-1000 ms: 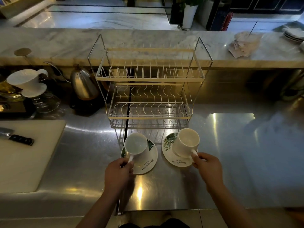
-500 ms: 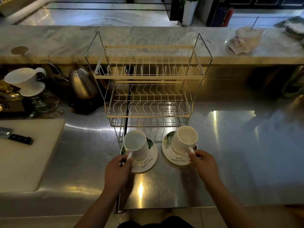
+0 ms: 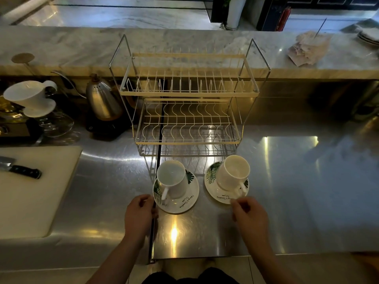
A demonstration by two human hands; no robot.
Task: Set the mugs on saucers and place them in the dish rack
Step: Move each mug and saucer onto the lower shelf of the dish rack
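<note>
Two white mugs stand upright on leaf-printed saucers on the steel counter, just in front of the dish rack (image 3: 186,141). The left mug (image 3: 172,181) sits on the left saucer (image 3: 184,203) with its handle pointing toward me. The right mug (image 3: 232,173) sits on the right saucer (image 3: 213,185), its handle also toward me. My left hand (image 3: 141,214) rests beside the left saucer's near-left rim, fingers loosely curled, off the handle. My right hand (image 3: 249,215) hovers at the right saucer's near rim, just below the mug handle, holding nothing.
The two-tier wire rack holds nothing. A steel kettle (image 3: 103,101) and a white dripper (image 3: 30,97) stand at the left. A cutting board (image 3: 41,191) with a knife (image 3: 22,171) lies at the front left. Papers (image 3: 307,50) lie on the marble ledge.
Both hands have let go of the mug handles and drawn back a little toward me. The mugs now stand free on their saucers.
</note>
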